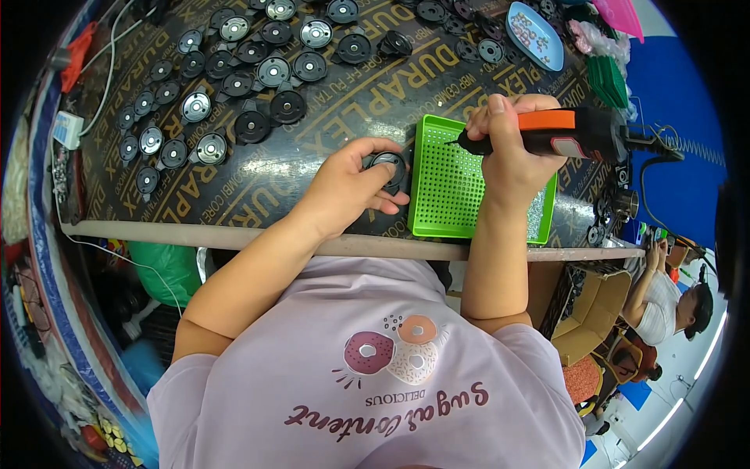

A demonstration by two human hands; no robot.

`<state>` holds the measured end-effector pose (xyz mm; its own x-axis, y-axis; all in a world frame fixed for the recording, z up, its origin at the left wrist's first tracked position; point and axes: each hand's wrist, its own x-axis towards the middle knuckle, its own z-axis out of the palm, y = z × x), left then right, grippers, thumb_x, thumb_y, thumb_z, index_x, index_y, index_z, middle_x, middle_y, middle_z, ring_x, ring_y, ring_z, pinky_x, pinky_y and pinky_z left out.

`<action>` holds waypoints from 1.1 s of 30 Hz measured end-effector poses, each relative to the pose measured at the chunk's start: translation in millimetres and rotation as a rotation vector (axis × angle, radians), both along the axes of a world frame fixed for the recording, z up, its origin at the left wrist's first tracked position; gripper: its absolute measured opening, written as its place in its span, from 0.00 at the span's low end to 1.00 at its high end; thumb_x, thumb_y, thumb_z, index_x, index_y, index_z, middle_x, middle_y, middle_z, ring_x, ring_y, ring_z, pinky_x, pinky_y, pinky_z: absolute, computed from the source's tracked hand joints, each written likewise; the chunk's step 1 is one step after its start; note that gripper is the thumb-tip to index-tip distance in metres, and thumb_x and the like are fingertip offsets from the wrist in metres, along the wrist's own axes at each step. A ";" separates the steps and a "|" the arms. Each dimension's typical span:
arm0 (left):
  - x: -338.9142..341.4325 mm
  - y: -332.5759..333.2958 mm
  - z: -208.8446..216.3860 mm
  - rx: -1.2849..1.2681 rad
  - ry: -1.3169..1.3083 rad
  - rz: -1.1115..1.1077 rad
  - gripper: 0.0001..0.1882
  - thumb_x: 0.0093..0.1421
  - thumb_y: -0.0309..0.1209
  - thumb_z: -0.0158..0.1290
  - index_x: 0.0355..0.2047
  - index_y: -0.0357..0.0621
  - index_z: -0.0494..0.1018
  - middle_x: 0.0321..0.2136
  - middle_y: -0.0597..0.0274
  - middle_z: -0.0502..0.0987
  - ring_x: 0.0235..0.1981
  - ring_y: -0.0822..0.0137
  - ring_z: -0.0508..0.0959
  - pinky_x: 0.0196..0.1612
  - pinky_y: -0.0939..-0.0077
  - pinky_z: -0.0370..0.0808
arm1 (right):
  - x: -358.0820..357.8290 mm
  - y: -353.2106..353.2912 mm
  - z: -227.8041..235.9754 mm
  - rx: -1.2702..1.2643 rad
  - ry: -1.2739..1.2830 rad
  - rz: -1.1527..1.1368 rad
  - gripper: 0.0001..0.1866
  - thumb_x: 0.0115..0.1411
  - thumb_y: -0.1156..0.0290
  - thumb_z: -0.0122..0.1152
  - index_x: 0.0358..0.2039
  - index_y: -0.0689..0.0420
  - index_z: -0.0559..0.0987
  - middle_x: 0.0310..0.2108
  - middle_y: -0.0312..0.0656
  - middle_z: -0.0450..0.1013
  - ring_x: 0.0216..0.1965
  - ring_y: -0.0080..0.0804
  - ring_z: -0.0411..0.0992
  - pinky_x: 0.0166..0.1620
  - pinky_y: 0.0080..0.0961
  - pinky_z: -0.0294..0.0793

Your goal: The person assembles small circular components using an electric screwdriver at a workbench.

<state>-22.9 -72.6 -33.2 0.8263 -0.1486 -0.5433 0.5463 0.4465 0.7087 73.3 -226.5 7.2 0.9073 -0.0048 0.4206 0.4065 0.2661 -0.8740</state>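
Between the fingers and thumb of my left hand (351, 181) is a small round black part (388, 167), held just above the table beside a green tray. My right hand (516, 148) is wrapped round a black and orange electric screwdriver (558, 131). Its thin bit points left, over the perforated green tray (420, 227) and apart from the round part. Small silvery pieces, too small to name, lie at the tray's right side, partly behind my right forearm. Several similar round black parts (252, 127) are spread over the table at the left and far side, some with shiny metal discs.
The dark printed table (344, 117) has a pale front edge. A light blue dish (534, 35) of small pieces stands far right, near a green stack (606, 80). A coiled cord (691, 142) hangs at the right. Cardboard boxes (598, 305) and another person (664, 313) are beyond.
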 end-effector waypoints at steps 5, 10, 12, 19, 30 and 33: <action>-1.2 1.7 -4.4 -0.048 -0.021 0.005 0.18 0.62 0.23 0.47 0.52 0.34 0.64 0.44 0.52 0.74 0.32 0.61 0.81 0.34 0.76 0.81 | -0.6 2.0 0.7 -0.015 -0.025 0.012 0.12 0.49 0.87 0.65 0.27 0.62 0.70 0.19 0.38 0.71 0.17 0.22 0.69 0.22 0.18 0.70; -0.1 2.8 -5.2 -0.059 -0.025 0.006 0.17 0.62 0.23 0.47 0.51 0.33 0.65 0.42 0.52 0.74 0.33 0.61 0.81 0.34 0.77 0.81 | -2.3 -5.4 17.8 0.075 -0.073 0.090 0.12 0.52 0.87 0.60 0.31 0.59 0.67 0.20 0.41 0.69 0.16 0.27 0.68 0.24 0.24 0.72; 1.0 1.9 -4.6 -0.057 -0.026 -0.004 0.17 0.61 0.23 0.47 0.51 0.33 0.65 0.41 0.52 0.74 0.32 0.61 0.82 0.33 0.77 0.82 | -9.5 -7.5 25.6 0.158 -0.036 0.229 0.09 0.57 0.85 0.53 0.34 0.58 0.64 0.19 0.43 0.67 0.17 0.31 0.67 0.25 0.30 0.72; 1.9 2.7 -3.0 -0.034 -0.019 -0.007 0.17 0.61 0.23 0.47 0.51 0.34 0.66 0.39 0.54 0.76 0.31 0.62 0.82 0.33 0.76 0.82 | -26.8 16.3 18.7 0.043 -0.025 0.319 0.07 0.58 0.75 0.56 0.30 0.56 0.65 0.18 0.41 0.66 0.17 0.31 0.65 0.27 0.31 0.69; 0.9 2.1 -6.9 -0.041 -0.034 0.002 0.14 0.61 0.23 0.47 0.47 0.35 0.68 0.37 0.55 0.74 0.29 0.64 0.81 0.29 0.78 0.81 | -28.2 24.1 9.6 -0.082 -0.171 0.447 0.09 0.55 0.85 0.52 0.30 0.58 0.64 0.18 0.42 0.67 0.17 0.29 0.66 0.26 0.30 0.71; 1.2 2.1 -7.0 -0.039 -0.042 0.000 0.13 0.61 0.23 0.46 0.47 0.35 0.68 0.36 0.55 0.74 0.29 0.64 0.81 0.28 0.78 0.81 | -28.6 24.0 9.5 -0.111 -0.183 0.458 0.10 0.54 0.86 0.53 0.30 0.58 0.64 0.19 0.41 0.67 0.17 0.29 0.66 0.27 0.30 0.72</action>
